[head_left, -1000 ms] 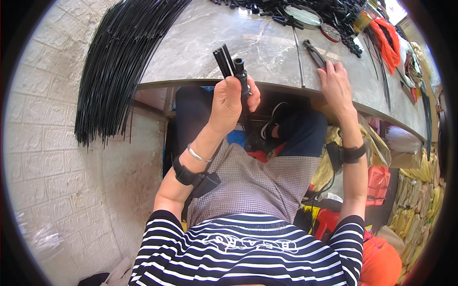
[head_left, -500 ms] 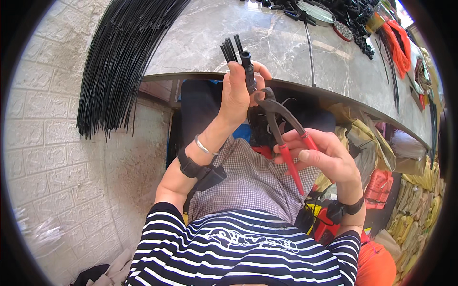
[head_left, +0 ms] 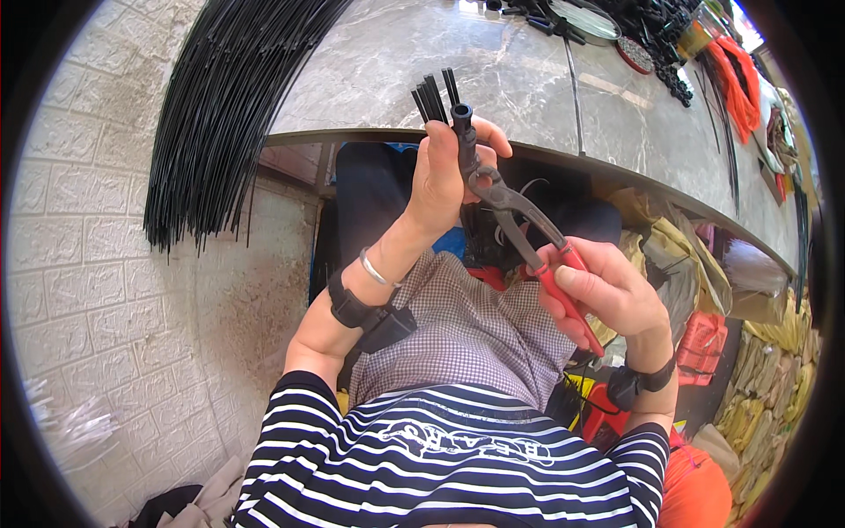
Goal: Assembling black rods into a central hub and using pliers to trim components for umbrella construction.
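Observation:
My left hand [head_left: 437, 172] is closed around a black tubular fitting [head_left: 465, 132] with a round hollow end pointing up. Several thin black rods [head_left: 429, 99] stick up past its thumb. My right hand [head_left: 600, 286] grips the red handles of a pair of pincers [head_left: 519, 211]. The dark curved jaws meet the lower part of the fitting, just beside my left fingers. Whether the jaws bite into it, I cannot tell. My left fingers partly hide the fitting's lower end.
A large bundle of long black rods [head_left: 233, 114] hangs over the left end of the grey marbled table [head_left: 387, 79]. Black parts, a round dish [head_left: 583, 22] and a red-rimmed bowl [head_left: 634, 55] stand at the back right. An orange bag [head_left: 738, 84] lies further right.
The pincers' handles have come closer together, and the jaws have moved up against the fitting. My left hand has shifted slightly to the right with the fitting and rods.

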A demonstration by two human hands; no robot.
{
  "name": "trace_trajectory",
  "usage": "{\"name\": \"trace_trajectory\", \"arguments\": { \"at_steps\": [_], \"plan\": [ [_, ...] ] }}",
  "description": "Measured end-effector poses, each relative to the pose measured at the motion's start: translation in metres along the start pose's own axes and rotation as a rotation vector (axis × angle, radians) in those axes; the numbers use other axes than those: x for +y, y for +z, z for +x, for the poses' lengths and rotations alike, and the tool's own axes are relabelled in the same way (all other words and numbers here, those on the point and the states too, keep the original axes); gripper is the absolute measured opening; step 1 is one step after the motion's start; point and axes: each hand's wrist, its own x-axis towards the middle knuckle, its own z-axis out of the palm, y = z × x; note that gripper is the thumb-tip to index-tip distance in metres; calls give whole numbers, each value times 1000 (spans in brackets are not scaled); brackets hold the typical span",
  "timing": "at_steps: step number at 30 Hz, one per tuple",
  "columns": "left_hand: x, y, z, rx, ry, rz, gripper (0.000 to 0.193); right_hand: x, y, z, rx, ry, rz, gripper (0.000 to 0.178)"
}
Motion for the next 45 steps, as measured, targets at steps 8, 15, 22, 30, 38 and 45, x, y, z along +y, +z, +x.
{"name": "trace_trajectory", "arguments": {
  "at_steps": [8,15,22,30,38,45],
  "plan": [
    [-4,0,-1,17,23,1,94,2,1,2,1,31,-85,22],
    [-5,-9,0,21,44,4,94,11,1,-2,4,-104,11,35],
    [-1,-2,-2,-16,21,24,100,3,-5,-8,20,-45,-31,34],
    [1,1,-6,-20,28,31,101,-4,8,-9,78,14,-128,27],
    [6,6,-4,46,24,47,91,-6,23,-3,171,27,-276,19],
    [11,5,14,24,6,-149,91,-8,13,5,262,-161,-441,17]
  ]
}}
